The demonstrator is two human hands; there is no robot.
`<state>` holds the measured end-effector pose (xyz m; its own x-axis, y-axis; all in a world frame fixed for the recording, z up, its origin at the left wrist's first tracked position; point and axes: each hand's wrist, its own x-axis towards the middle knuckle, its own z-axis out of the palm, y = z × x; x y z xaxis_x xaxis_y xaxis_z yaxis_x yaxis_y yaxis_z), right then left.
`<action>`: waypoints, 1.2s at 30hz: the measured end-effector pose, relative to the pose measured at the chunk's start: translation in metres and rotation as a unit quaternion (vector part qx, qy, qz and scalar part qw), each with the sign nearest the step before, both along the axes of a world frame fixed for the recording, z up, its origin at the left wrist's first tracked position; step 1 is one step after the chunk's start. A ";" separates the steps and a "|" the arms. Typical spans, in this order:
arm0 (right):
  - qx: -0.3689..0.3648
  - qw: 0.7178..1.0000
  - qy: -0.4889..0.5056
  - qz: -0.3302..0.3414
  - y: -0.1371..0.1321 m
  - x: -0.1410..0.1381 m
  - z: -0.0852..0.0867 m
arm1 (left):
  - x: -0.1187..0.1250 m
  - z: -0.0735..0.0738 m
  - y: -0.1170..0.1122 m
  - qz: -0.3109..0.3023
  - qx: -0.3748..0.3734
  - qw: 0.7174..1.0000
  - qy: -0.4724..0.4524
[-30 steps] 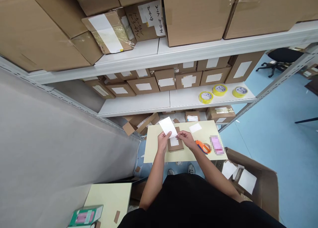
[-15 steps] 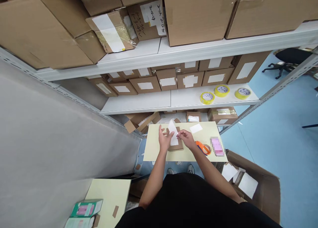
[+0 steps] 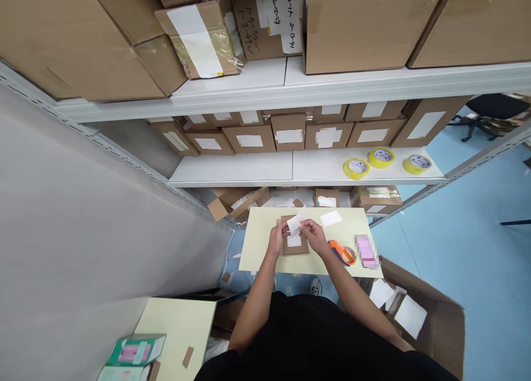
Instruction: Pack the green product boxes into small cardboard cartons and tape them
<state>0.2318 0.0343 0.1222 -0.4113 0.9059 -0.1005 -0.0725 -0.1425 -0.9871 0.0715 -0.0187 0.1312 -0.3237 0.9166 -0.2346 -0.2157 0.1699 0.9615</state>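
Observation:
A small brown cardboard box (image 3: 296, 250) lies flat on the pale yellow table (image 3: 257, 248), with a white label (image 3: 294, 241) on its top. Above it a white paper slip (image 3: 295, 223) is lifted and bent. My right hand (image 3: 315, 235) pinches the slip's right side between thumb and fingers. On the other side, my left hand (image 3: 276, 239) is held with its thumb up and apart, its fingertips reaching the slip's left edge and partly hidden by it. An orange tape dispenser (image 3: 342, 252) lies right of my right hand, and another white slip (image 3: 331, 218) lies behind it.
A pink, blurred-out item (image 3: 366, 251) lies at the table's right end. Shelving (image 3: 240, 171) stands in front, with boxes and several yellow tape rolls (image 3: 355, 168). A large open carton (image 3: 443, 320) stands at lower right; a second table (image 3: 178, 325) is at lower left.
My left thumb has come off the slip, and its fingers have moved from spread out to the slip's left edge. The slip is bent over more, showing the white label below. The view has shifted slightly.

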 end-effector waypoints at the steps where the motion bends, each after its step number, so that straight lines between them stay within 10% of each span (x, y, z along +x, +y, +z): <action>1: -0.001 1.000 -0.007 -0.003 0.000 -0.005 -0.001 | -0.004 -0.001 0.000 -0.012 0.008 1.000 0.012; 11: 0.019 0.998 -0.011 -0.065 -0.012 -0.076 0.009 | -0.071 -0.009 0.004 -0.038 0.046 0.997 0.049; 20: -0.080 0.930 0.041 -0.357 -0.006 -0.117 -0.034 | -0.213 -0.042 -0.009 0.313 0.000 0.947 -0.076; 32: -0.151 0.975 -0.060 -0.152 0.054 -0.382 -0.074 | -0.292 -0.046 -0.102 0.386 0.019 0.920 0.069; 36: -0.132 0.977 -0.081 -0.143 0.058 -0.416 -0.074 | -0.294 -0.048 -0.126 0.386 -0.007 0.914 0.128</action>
<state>-0.1843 0.0926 0.0480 -0.1043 0.9149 -0.3899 0.0080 -0.3912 -0.9203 -0.2227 -0.1445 0.0835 -0.9180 0.3903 -0.0706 -0.0452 0.0737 0.9963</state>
